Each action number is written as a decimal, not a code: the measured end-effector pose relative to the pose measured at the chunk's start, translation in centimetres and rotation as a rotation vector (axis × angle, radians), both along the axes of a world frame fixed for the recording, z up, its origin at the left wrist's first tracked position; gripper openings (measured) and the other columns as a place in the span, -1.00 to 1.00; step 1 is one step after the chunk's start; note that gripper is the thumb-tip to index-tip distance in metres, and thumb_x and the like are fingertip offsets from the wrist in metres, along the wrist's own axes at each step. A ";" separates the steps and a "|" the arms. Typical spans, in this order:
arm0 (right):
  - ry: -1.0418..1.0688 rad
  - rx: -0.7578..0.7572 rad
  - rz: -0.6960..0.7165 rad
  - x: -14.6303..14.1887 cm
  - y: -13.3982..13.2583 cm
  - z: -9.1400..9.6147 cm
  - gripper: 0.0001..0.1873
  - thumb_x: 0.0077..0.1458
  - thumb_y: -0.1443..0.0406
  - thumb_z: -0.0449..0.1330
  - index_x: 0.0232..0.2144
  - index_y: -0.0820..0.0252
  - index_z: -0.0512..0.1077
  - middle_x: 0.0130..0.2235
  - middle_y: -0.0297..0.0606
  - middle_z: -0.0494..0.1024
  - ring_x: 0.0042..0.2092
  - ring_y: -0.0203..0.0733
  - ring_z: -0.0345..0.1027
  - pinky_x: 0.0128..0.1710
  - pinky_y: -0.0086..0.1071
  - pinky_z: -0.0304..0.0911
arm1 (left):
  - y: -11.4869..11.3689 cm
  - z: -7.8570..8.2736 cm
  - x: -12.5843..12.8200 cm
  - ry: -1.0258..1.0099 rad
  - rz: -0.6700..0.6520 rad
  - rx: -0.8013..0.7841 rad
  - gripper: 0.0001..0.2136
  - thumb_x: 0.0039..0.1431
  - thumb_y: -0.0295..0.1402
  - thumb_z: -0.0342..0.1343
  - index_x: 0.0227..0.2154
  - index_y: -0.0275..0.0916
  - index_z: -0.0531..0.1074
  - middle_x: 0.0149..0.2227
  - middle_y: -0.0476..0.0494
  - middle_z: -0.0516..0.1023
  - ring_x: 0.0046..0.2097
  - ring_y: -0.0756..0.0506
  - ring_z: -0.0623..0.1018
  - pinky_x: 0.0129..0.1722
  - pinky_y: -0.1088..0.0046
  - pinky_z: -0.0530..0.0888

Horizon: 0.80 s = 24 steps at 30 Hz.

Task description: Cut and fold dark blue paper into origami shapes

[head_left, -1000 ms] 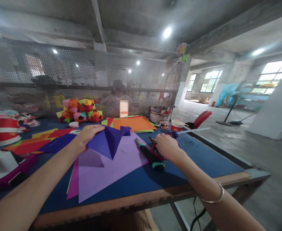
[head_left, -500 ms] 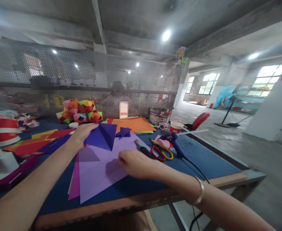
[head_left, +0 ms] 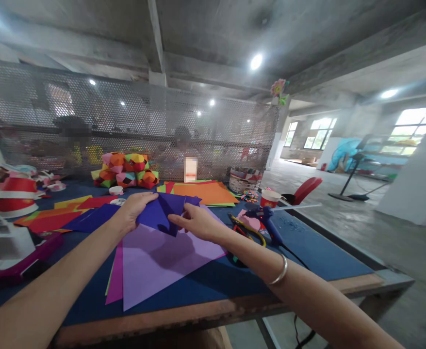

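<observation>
A folded sheet of dark blue-violet paper [head_left: 158,213] is held up over a lilac sheet [head_left: 155,271]. My left hand [head_left: 135,211] grips its left side, thumb along the top edge. At the right side, my right hand [head_left: 202,223] has fingers and thumb closed about the paper's edge; its fingertips are partly hidden. Just behind that hand, a small folded violet piece [head_left: 195,199] shows only in part. Scissors with red and yellow handles [head_left: 249,230] lie right of my right hand, partly covered by the forearm, beside a blue glue gun [head_left: 271,225].
Colored sheets [head_left: 205,192] lie at the back, and more paper [head_left: 49,220] at the left. Folded paper balls [head_left: 125,169] stand near a mesh screen [head_left: 213,131]. A woven basket [head_left: 245,180], a paper cup [head_left: 270,198] and a purple power strip [head_left: 49,247] are around. A person sits beyond the mesh.
My right hand has moved up and forward from above the lilac sheet to the violet paper's right edge. My left hand keeps its hold. The view has shifted slightly.
</observation>
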State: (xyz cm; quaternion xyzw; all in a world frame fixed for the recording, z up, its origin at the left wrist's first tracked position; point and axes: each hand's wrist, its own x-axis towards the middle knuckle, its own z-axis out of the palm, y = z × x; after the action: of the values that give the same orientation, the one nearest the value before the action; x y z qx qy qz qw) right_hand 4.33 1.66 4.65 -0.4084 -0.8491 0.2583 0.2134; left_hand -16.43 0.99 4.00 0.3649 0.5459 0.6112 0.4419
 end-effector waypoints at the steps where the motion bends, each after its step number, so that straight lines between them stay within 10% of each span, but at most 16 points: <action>1: -0.024 0.003 0.000 -0.4 0.2 0.1 -0.68 0.41 0.08 0.23 -0.16 0.24 0.55 -0.23 -0.23 0.67 -0.19 -0.17 0.56 -0.15 -0.34 0.42 | 0.1 0.0 -0.1 0.021 -0.003 -0.023 -0.65 0.41 -0.20 0.24 0.14 -0.24 0.47 0.13 -0.24 0.55 0.03 -0.20 0.62 0.00 0.10 0.63; 11: -0.289 0.019 -0.204 1.5 7.2 2.3 -0.58 0.38 0.12 0.29 0.18 0.17 0.46 0.17 -0.11 0.53 0.07 0.00 0.52 0.05 -0.02 0.51 | 0.8 0.0 -1.3 0.304 -0.022 -0.007 -0.64 0.42 -0.18 0.23 0.15 -0.24 0.47 0.13 -0.24 0.55 0.04 -0.20 0.62 0.01 0.09 0.63; 24: -0.599 0.254 -0.252 8.9 -2.8 -1.2 -0.52 0.31 0.30 0.23 0.23 0.29 0.39 0.21 0.11 0.52 0.24 0.14 0.44 0.18 -0.12 0.29 | 1.0 -3.4 -0.5 1.172 -0.237 -0.008 -0.61 0.12 -0.18 0.42 -0.06 -0.30 0.58 0.09 -0.36 0.61 0.15 -0.35 0.58 0.23 -0.01 0.45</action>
State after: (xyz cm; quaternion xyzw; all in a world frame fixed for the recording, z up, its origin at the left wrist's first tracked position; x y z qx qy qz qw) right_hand 13.24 -1.17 3.43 -0.5381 -0.8422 -0.0092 0.0339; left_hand -16.92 1.97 0.56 0.6979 0.6567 0.2527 0.1338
